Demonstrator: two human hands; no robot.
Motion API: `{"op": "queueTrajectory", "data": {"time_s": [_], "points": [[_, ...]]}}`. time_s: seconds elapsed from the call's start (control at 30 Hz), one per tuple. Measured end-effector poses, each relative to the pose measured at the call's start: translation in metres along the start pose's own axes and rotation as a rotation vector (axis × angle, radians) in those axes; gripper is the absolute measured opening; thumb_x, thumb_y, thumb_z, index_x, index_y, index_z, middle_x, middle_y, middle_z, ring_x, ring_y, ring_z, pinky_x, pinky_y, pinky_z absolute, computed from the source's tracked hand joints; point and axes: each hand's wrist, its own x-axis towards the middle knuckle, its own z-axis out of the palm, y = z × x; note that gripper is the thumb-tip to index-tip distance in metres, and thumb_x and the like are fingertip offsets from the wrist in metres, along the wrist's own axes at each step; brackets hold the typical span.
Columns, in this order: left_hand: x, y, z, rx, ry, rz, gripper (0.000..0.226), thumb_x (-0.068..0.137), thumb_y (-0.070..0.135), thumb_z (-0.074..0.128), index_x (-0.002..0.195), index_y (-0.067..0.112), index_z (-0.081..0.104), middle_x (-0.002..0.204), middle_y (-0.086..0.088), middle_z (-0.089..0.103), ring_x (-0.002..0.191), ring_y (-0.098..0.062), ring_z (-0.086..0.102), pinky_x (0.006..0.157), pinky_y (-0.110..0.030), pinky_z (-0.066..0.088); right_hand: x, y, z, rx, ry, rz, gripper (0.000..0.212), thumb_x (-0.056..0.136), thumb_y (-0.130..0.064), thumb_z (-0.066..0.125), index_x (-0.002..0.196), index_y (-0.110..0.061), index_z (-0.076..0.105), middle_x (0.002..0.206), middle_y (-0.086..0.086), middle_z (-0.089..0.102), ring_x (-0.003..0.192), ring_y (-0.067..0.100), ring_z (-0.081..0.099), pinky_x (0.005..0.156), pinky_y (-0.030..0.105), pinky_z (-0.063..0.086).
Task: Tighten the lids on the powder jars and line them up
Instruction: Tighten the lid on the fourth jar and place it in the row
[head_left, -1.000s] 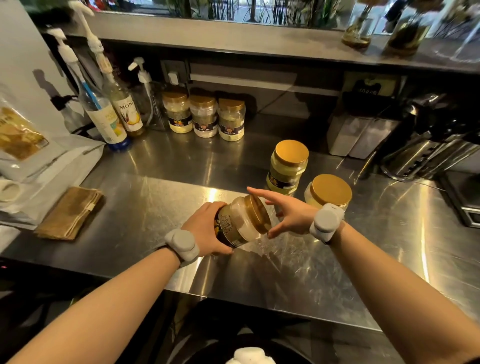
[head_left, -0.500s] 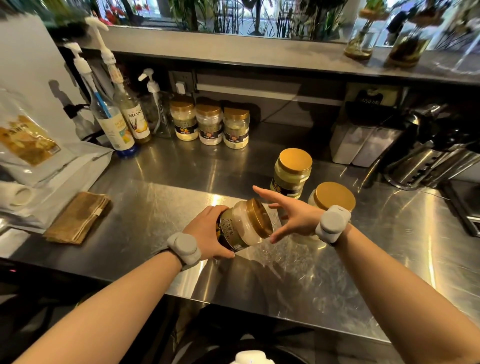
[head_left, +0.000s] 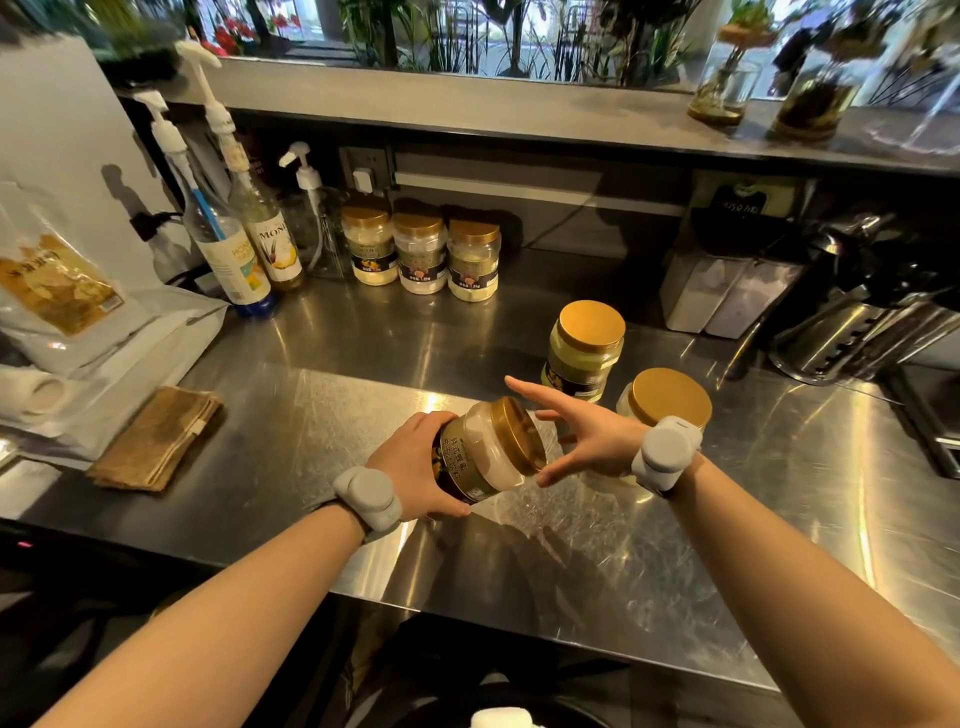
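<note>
Your left hand (head_left: 415, 462) wraps the tilted jar (head_left: 480, 452) above the counter's (head_left: 311, 415) front edge, fingers clamped round its labelled body. Right hand (head_left: 587, 441) hovers beside the gold lid (head_left: 514, 431), fingers spread. Smooth plastic, probably hefty with powder: grip the lid's ridged rim.

Left hand (head_left: 415, 467) covered the base and back of the tilted jar (head_left: 485, 452), so most of its label was unreadable. The right wrist band (head_left: 666, 453) hid part of the nearer standing jar (head_left: 667, 397). Labels on the three back-row jars (head_left: 420, 254) were too small to read. The bag (head_left: 52, 291) on the left got cut off by the frame edge, and the white thing (head_left: 501, 718) at the bottom too.
</note>
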Motion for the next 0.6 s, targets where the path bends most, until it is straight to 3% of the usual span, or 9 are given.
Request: {"op": "queueTrajectory", "data": {"time_s": [0.13, 0.2, 0.27, 0.33, 0.43, 0.6], "points": [[0.0, -0.0011, -0.0002, -0.003, 0.0, -0.002, 0.096, 0.048, 0.041, 0.089, 0.13, 0.03, 0.039, 0.112, 0.017, 0.041, 0.101, -0.005, 0.047, 0.078, -0.009, 0.035, 0.0045, 0.002, 0.0023, 0.024, 0.026, 0.064, 0.084, 0.079, -0.044, 0.068, 0.147, -0.041, 0.018, 0.153, -0.004, 0.031, 0.138, 0.023, 0.037, 0.11, 0.045, 0.038], [-0.0002, -0.0027, -0.0002, -0.009, -0.003, -0.008, 0.097, 0.048, 0.042, 0.089, 0.13, 0.031, 0.038, 0.113, 0.017, 0.041, 0.102, -0.005, 0.047, 0.079, -0.01, 0.036, 0.005, 0.001, 0.0028, 0.059, 0.063, 0.13, 0.086, 0.076, -0.059, 0.058, 0.148, -0.036, 0.018, 0.153, 0.0, 0.033, 0.135, 0.024, 0.041, 0.11, 0.045, 0.039], [-0.0004, -0.0042, -0.0003, 0.0, -0.006, -0.014, 0.098, 0.048, 0.043, 0.089, 0.131, 0.03, 0.038, 0.113, 0.017, 0.041, 0.103, -0.006, 0.046, 0.081, -0.013, 0.038, 0.0045, 0.0017, 0.0018, 0.058, 0.075, 0.113, 0.094, 0.075, -0.053, 0.065, 0.15, -0.036, 0.012, 0.157, -0.001, 0.025, 0.139, 0.026, 0.036, 0.111, 0.045, 0.036], [-0.0006, -0.0051, -0.0003, 0.012, -0.007, -0.018, 0.099, 0.048, 0.043, 0.088, 0.131, 0.029, 0.037, 0.114, 0.017, 0.04, 0.104, -0.006, 0.045, 0.083, -0.015, 0.039, 0.0024, 0.0014, 0.0007, 0.017, 0.051, 0.05, 0.102, 0.075, -0.032, 0.076, 0.15, -0.039, 0.008, 0.159, -0.007, 0.017, 0.143, 0.024, 0.029, 0.112, 0.045, 0.033], [-0.0005, -0.0048, 0.0, 0.021, -0.006, -0.02, 0.099, 0.048, 0.044, 0.088, 0.131, 0.03, 0.037, 0.114, 0.018, 0.04, 0.104, -0.005, 0.045, 0.083, -0.015, 0.039, 0.0031, 0.0019, -0.0005, 0.009, 0.016, 0.015, 0.101, 0.076, -0.018, 0.077, 0.148, -0.043, 0.011, 0.157, -0.01, 0.02, 0.142, 0.021, 0.028, 0.112, 0.046, 0.033], [-0.0012, -0.0063, 0.0016, 0.03, -0.017, -0.032, 0.1, 0.048, 0.045, 0.088, 0.132, 0.031, 0.036, 0.119, 0.014, 0.044, 0.104, -0.006, 0.047, 0.083, -0.017, 0.042, 0.0058, 0.004, 0.0003, 0.033, 0.074, 0.112, 0.076, 0.084, -0.041, 0.065, 0.147, -0.034, 0.023, 0.149, -0.001, 0.039, 0.131, 0.023, 0.047, 0.104, 0.04, 0.045]]}}
